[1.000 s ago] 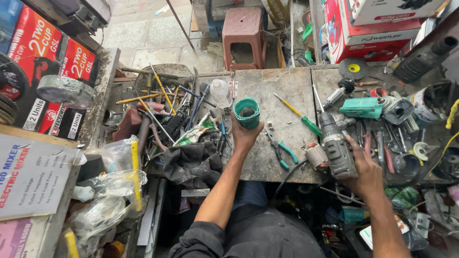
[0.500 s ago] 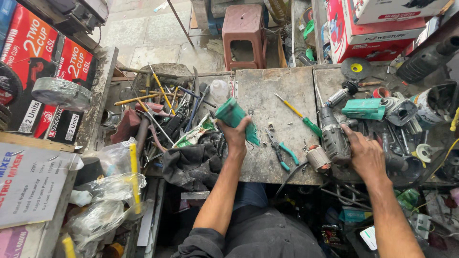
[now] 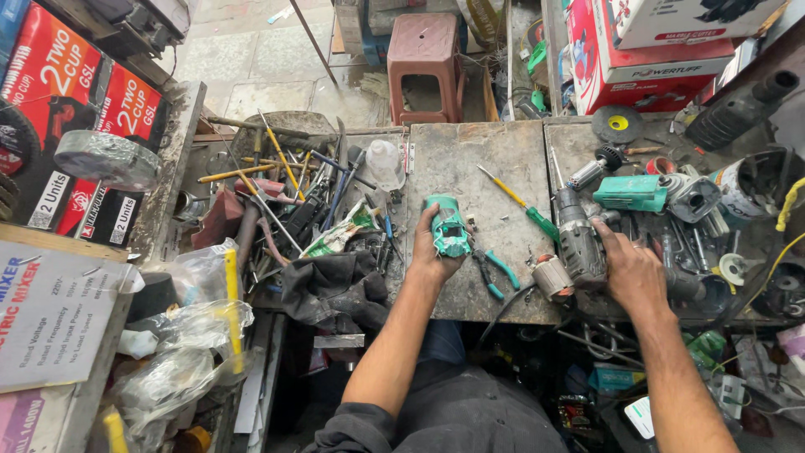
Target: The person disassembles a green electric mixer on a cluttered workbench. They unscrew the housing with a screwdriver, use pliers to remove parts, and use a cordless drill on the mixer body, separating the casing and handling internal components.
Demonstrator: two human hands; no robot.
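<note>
Now the left hand (image 3: 433,252) holds a teal plastic housing (image 3: 449,226) just above the grey tabletop (image 3: 470,159), near its front edge; the fingers are curled around the left side of the housing and the thumb presses on its lower part, so the open inside of the piece faces up. The right hand (image 3: 635,270) rests on a dark grey power tool body (image 3: 580,242) that lies on the tabletop, with the fingers wrapped over its right side and pressed close together. Between the two hands lie pliers with teal handles (image 3: 495,273), and just beside the power tool body stands a small round motor part (image 3: 553,278). A screwdriver with a yellow and green handle (image 3: 520,204) lies diagonally on the tabletop above the housing, apart from it. To the left of the left hand there is a dark cloth (image 3: 331,285) and a pile of hand tools (image 3: 293,184). On the right side lies another teal tool part (image 3: 631,193) among many metal pieces. A brown plastic stool (image 3: 426,59) stands on the floor behind the tabletop.
</note>
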